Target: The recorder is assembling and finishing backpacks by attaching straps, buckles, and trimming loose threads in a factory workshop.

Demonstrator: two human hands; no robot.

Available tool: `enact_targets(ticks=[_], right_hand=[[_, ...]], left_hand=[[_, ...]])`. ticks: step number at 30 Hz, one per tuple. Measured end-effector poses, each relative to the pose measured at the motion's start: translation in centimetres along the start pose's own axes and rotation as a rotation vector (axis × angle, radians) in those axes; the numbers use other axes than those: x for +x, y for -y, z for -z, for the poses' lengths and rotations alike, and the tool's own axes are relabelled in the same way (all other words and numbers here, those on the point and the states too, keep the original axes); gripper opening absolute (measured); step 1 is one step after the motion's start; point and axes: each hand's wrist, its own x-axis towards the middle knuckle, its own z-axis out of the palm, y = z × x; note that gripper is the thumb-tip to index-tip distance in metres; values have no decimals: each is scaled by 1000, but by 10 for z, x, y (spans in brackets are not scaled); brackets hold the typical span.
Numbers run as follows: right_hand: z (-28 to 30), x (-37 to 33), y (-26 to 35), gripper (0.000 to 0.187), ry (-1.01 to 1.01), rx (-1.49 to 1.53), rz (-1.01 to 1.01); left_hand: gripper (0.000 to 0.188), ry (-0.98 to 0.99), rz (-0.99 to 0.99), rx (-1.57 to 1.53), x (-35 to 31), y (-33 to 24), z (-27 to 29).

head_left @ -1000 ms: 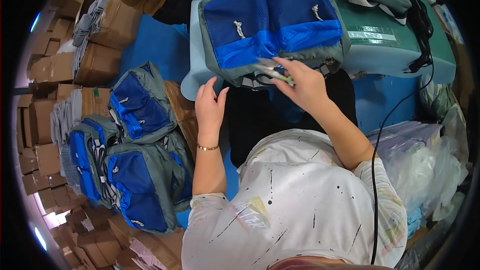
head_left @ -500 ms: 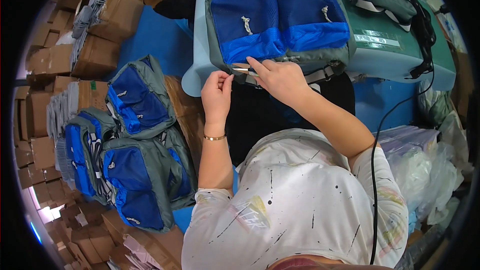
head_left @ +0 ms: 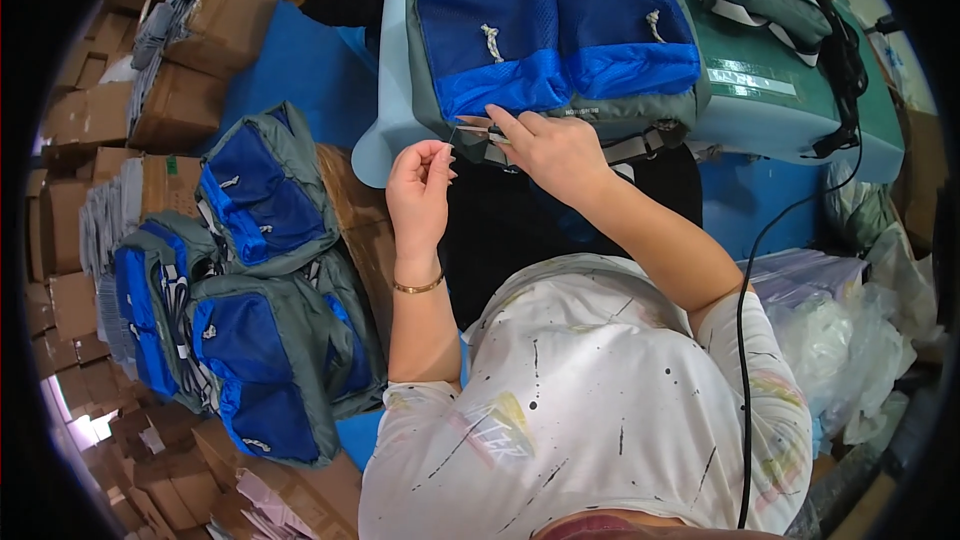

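A grey bag (head_left: pixel 428 90) with two blue mesh-fronted pockets lies on the table in front of me. White cord pulls hang from its pockets. My right hand (head_left: pixel 555 155) rests at the bag's near edge, fingers wrapped round small scissors (head_left: pixel 474 129) whose blades point left. Just left of the blades, my left hand (head_left: pixel 418 190) pinches a thin thread (head_left: pixel 452 133) between thumb and forefinger. The thread runs up toward the bag's lower left corner beside the blades. Below that edge hangs a grey strap (head_left: pixel 630 148), partly in shadow.
Several similar blue and grey bags (head_left: pixel 270 190) are piled at my left, beside stacked cardboard boxes (head_left: pixel 215 25). Grey-green fabric pieces (head_left: pixel 765 10) lie on the table's far right. Clear plastic bags (head_left: pixel 830 325) stand at my right, and a black cable (head_left: pixel 760 250) hangs there.
My left hand has drawn slightly left, and the thread now shows between it and the bag. The scissors have shifted a little left. A co-worker's bare arm has left the upper left.
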Motion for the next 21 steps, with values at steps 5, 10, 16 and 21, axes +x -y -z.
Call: enact_targets(ticks=[5,10,16,21], right_hand=[[-4,0,-1,35,-49,-28,44],[-5,-1,-3,37,-37,-30,23],[-5,-2,-4,34,-49,-28,34],[2,-4,-2,37,-92,44,-16]], left_hand=[[11,-6,-6,0,-2,2,1],[11,7,2,-4,-2,0,-1],[10,16,27,-7,-4,6,4],[14,-28,-46,472,-5,16,25]])
